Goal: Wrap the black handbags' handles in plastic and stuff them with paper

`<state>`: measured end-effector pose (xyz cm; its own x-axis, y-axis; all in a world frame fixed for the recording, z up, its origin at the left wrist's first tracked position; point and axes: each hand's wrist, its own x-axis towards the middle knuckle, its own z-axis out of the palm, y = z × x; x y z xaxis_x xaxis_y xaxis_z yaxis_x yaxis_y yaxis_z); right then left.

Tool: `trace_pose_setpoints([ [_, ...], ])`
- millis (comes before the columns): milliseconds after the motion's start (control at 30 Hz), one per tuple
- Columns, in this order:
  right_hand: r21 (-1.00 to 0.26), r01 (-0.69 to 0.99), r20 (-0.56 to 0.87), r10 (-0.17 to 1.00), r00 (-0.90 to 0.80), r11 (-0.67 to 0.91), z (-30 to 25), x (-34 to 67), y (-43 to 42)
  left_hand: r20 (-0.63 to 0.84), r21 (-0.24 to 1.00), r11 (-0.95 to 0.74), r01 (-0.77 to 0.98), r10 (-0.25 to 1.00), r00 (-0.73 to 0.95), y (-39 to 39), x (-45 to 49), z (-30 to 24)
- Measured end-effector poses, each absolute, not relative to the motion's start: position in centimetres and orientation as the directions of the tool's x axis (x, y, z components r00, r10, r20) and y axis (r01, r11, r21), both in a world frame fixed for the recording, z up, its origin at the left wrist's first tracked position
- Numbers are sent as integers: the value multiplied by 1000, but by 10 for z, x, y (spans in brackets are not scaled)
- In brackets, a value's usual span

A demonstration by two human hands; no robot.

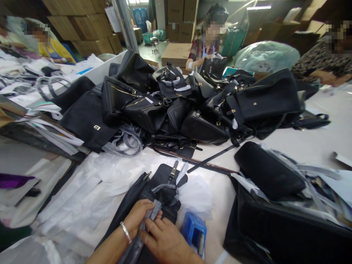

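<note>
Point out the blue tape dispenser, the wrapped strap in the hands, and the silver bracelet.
blue tape dispenser (pixel 194 231), head view, its blue top face.
wrapped strap (pixel 154 211), head view, its plastic-covered upper end.
silver bracelet (pixel 125 231), head view, band on the left wrist.

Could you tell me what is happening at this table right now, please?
A person's left hand and right hand both grip a plastic-wrapped strap lying over a black handbag on the white table. A blue tool sits just right of the hands. A heap of black handbags fills the middle, and other people work along the far side.
</note>
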<state>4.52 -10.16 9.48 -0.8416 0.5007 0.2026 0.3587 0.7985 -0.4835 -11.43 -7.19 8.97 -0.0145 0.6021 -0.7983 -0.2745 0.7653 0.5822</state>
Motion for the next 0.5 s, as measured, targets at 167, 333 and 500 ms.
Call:
trace_pose_setpoints([
  [167, -678, 620, -6, 841, -541, 395, 101, 63, -64, -804, 588, 777, -226, 593, -52, -77, -109, 94],
  [333, -602, 690, -134, 801, -583, 401, 80, 65, -33, -834, 551, 814, -185, 545, -83, -81, -109, 97],
  [500, -465, 646, -40, 715, -698, 605, 68, 60, -36, -834, 551, 817, -171, 546, -76, -79, -110, 100],
])
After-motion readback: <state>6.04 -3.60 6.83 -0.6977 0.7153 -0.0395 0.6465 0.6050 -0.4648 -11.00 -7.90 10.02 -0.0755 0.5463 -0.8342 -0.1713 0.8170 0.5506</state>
